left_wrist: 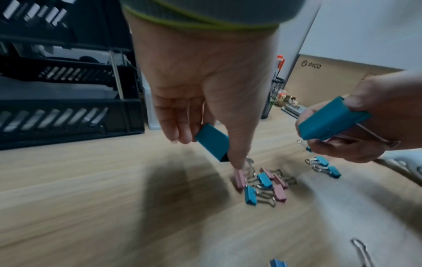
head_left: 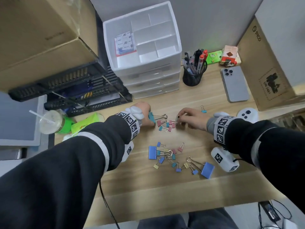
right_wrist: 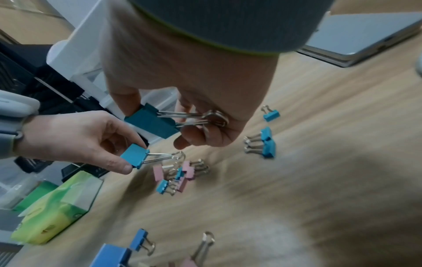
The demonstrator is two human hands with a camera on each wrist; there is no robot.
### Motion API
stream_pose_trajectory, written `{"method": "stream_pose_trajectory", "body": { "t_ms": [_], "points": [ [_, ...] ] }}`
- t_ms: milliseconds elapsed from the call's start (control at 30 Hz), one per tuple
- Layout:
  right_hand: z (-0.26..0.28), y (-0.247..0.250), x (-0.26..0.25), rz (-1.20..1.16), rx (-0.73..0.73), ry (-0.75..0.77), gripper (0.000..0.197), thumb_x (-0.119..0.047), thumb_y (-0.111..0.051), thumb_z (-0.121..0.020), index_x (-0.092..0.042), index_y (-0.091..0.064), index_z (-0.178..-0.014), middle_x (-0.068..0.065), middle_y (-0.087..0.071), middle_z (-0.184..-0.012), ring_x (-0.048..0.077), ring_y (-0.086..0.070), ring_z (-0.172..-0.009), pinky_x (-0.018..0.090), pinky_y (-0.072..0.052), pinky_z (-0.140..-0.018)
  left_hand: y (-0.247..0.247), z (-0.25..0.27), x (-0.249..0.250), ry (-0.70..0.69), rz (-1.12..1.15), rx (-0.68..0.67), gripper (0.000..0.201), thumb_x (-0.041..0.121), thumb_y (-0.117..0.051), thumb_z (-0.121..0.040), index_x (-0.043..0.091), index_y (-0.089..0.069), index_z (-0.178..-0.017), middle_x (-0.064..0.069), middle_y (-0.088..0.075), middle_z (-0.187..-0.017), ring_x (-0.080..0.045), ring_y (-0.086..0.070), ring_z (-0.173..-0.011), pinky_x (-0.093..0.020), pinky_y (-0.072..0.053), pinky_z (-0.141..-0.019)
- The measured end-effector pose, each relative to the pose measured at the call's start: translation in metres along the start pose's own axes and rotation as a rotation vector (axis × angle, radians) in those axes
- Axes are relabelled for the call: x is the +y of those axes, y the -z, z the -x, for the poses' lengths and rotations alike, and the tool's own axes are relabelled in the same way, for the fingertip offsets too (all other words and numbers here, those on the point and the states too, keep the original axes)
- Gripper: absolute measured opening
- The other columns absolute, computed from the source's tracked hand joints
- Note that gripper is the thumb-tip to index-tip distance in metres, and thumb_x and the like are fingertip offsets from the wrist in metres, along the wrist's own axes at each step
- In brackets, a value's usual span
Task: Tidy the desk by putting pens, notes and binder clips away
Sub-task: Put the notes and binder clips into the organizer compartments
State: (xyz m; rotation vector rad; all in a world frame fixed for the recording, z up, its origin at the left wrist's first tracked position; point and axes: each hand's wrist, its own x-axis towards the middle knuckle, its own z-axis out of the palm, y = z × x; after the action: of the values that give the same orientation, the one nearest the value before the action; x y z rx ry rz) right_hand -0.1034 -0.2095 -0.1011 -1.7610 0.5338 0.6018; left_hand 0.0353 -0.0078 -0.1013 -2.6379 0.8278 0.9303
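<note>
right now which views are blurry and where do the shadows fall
Head view: fairly sharp, edges bowed by the wide lens. Left wrist view: the desk smears in the foreground, with a dark shadow under the left hand. Right wrist view: motion-blurred, with a large shadow at lower right beyond the right hand.

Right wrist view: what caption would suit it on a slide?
Each hand, right hand and left hand, holds a teal binder clip above small clips scattered on the desk.

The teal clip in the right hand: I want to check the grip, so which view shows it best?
The right wrist view: the large teal binder clip shows whole, right hand pinching its body and wire handles. The left wrist view shows its body, handles partly hidden. In the head view, fingers hide it almost entirely.
</note>
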Motion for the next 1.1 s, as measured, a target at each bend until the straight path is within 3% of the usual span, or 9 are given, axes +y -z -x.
{"method": "stream_pose_trajectory", "body": {
  "t_ms": [133,267,333,467,600,667,800,867,1100],
  "points": [
    [0.0,-0.009,-0.029,0.114,0.016,0.156,0.037,-0.031,-0.082,-0.077,-0.016,-0.062,-0.104,0.0,-0.06,-0.085,0.012,-0.054,-0.065,0.02,-0.047,-0.061,0.017,0.038,-0.009,-0.079,0.137,0.064,0.064,0.058,-0.08,-0.063,0.023,-0.067,-0.114,0.004,-0.065,-0.103,-0.016,-0.06,-0.085,-0.025,-0.044,-0.067],
    [0.006,-0.02,-0.053,0.269,-0.004,0.352,0.046,-0.035,-0.086,-0.071,-0.023,-0.061,-0.107,-0.011,-0.061,-0.098,0.009,-0.062,-0.094,0.013,-0.044,-0.073,0.029,0.061,-0.008,-0.133,0.374,0.03,0.052,0.05,-0.087,-0.061,0.023,-0.075,-0.104,0.002,-0.072,-0.088,-0.018,-0.068,-0.078,-0.033,-0.057,-0.07],
    [0.009,-0.025,-0.066,0.274,-0.054,0.371,0.051,-0.041,-0.085,-0.066,-0.029,-0.061,-0.108,-0.012,-0.063,-0.105,0.009,-0.066,-0.099,0.024,-0.055,-0.081,0.033,0.069,-0.007,-0.153,0.494,0.055,0.057,0.059,-0.084,-0.051,0.022,-0.077,-0.094,-0.003,-0.074,-0.08,-0.014,-0.065,-0.066,-0.041,-0.059,-0.073],
    [0.012,-0.031,-0.076,0.258,-0.076,0.365,0.064,-0.054,-0.08,-0.061,-0.036,-0.06,-0.119,-0.008,-0.064,-0.103,0.022,-0.072,-0.077,0.05,-0.061,-0.076,0.032,0.077,-0.011,-0.182,0.659,0.085,0.059,0.065,-0.081,-0.044,0.027,-0.077,-0.089,-0.005,-0.074,-0.078,-0.009,-0.06,-0.063,-0.045,-0.059,-0.074],
    [0.015,-0.029,-0.076,0.225,-0.1,0.422,0.058,-0.039,-0.08,-0.079,-0.029,-0.061,-0.133,-0.007,-0.068,-0.116,-0.004,-0.065,-0.089,0.029,-0.054,-0.092,0.027,0.086,-0.015,-0.175,0.821,0.126,0.061,0.058,-0.089,-0.046,0.032,-0.073,-0.1,-0.002,-0.073,-0.08,-0.011,-0.066,-0.068,-0.048,-0.059,-0.079],
    [0.016,-0.029,-0.074,0.187,-0.118,0.399,0.059,-0.036,-0.078,-0.082,-0.026,-0.058,-0.137,-0.01,-0.067,-0.115,-0.015,-0.06,-0.075,0.023,-0.048,-0.086,0.024,0.087,-0.015,-0.189,0.831,0.15,0.052,0.059,-0.088,-0.05,0.036,-0.074,-0.094,-0.001,-0.074,-0.083,-0.013,-0.066,-0.069,-0.05,-0.059,-0.079],
    [0.021,-0.026,-0.074,0.083,-0.107,0.321,0.047,-0.042,-0.074,-0.085,-0.035,-0.063,-0.13,-0.011,-0.068,-0.097,0.008,-0.058,-0.063,0.036,-0.054,-0.068,0.029,0.093,-0.01,-0.186,0.863,0.179,0.035,0.05,-0.085,-0.063,0.038,-0.075,-0.094,0.001,-0.072,-0.075,-0.01,-0.063,-0.067,-0.039,-0.058,-0.073],
    [0.026,-0.023,-0.082,0.017,-0.078,0.289,0.028,-0.045,-0.065,-0.091,-0.036,-0.068,-0.118,-0.011,-0.07,-0.094,0.004,-0.06,-0.06,0.03,-0.051,-0.06,0.033,0.094,-0.008,-0.187,0.876,0.206,0.033,0.041,-0.085,-0.069,0.036,-0.076,-0.1,0.009,-0.067,-0.067,-0.006,-0.056,-0.061,-0.027,-0.049,-0.066],
    [0.022,-0.003,-0.098,-0.365,-0.018,-0.154,0.024,-0.029,-0.054,-0.099,-0.006,-0.059,-0.104,0.01,-0.069,-0.074,0.011,-0.058,-0.042,0.018,-0.043,-0.037,0.054,0.1,-0.007,-0.156,0.818,0.415,0.052,0.046,-0.087,-0.064,0.03,-0.073,-0.112,0.001,-0.075,-0.09,-0.018,-0.069,-0.079,-0.038,-0.06,-0.078]
  ]
}}
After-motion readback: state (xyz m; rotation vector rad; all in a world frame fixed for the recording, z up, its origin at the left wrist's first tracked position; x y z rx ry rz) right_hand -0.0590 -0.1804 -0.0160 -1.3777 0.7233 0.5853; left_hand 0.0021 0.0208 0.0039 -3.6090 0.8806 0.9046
